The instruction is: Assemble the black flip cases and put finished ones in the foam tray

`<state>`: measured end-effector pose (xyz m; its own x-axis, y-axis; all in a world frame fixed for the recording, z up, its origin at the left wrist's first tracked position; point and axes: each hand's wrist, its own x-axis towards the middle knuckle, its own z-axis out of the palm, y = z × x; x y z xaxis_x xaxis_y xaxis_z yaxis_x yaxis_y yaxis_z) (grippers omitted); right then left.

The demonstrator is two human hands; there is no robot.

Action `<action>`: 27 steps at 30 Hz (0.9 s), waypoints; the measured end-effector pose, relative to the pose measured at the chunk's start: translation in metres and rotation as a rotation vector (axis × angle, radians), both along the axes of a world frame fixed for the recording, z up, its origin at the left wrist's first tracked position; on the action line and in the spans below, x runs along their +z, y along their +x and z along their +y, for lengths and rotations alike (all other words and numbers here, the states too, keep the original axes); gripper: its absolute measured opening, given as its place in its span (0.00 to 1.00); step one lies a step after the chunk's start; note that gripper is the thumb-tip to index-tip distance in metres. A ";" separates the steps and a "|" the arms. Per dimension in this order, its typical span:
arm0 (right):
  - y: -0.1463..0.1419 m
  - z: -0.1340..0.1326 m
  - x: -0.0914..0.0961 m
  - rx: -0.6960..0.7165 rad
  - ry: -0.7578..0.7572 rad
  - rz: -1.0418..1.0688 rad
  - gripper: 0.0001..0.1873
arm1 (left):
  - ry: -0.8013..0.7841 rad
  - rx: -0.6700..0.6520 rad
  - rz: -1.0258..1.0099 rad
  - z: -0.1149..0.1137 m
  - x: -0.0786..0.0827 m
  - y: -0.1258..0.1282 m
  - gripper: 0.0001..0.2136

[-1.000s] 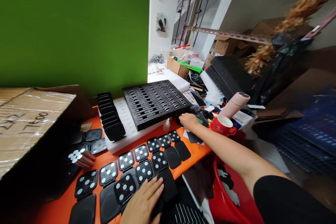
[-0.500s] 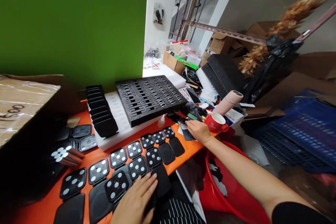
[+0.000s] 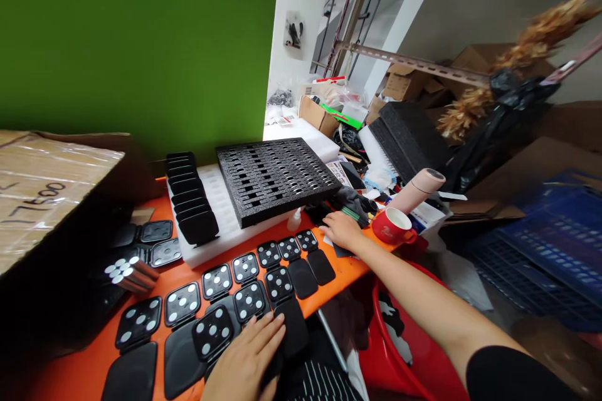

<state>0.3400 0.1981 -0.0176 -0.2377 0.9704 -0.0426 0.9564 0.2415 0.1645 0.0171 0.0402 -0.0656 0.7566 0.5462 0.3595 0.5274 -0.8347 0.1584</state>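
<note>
A person's left hand (image 3: pixel 244 363) lies flat, grip wide and holding nothing, on a plain black pad (image 3: pixel 296 329) at the near edge of the orange counter (image 3: pixel 75 369), beside rows of white-dotted pads (image 3: pixel 214 332). The right hand (image 3: pixel 341 230) reaches palm down onto a thin dark sheet (image 3: pixel 342 250) at the counter's right edge. It is just beside a red cup (image 3: pixel 392 225) and near a slotted black foam tray (image 3: pixel 277 175). Whether its grip holds anything cannot be told.
</note>
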 end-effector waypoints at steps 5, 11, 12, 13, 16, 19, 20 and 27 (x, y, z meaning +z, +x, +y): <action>0.007 0.023 0.012 -0.043 -0.107 0.035 0.20 | -0.005 -0.008 0.013 0.000 -0.001 0.000 0.30; 0.003 0.037 0.016 -0.049 -0.199 0.077 0.19 | -0.077 0.016 0.020 -0.003 -0.004 -0.001 0.32; 0.002 0.036 0.017 -0.056 -0.204 0.090 0.19 | -0.101 0.021 0.019 -0.004 -0.004 -0.001 0.32; 0.002 0.036 0.017 -0.064 -0.208 0.105 0.20 | -0.123 0.026 0.018 -0.004 -0.004 -0.001 0.33; 0.002 0.038 0.015 -0.101 -0.222 0.166 0.24 | -0.163 0.034 0.011 -0.006 -0.003 -0.002 0.34; 0.003 0.043 0.011 -0.164 -0.242 0.249 0.22 | -0.182 0.037 -0.012 -0.006 -0.001 -0.001 0.33; 0.004 0.045 0.010 -0.191 -0.253 0.283 0.19 | -0.188 0.039 -0.023 -0.005 -0.001 -0.001 0.33; 0.017 0.049 0.013 -0.325 -0.334 0.540 0.15 | -0.192 0.039 -0.050 -0.005 0.001 -0.001 0.32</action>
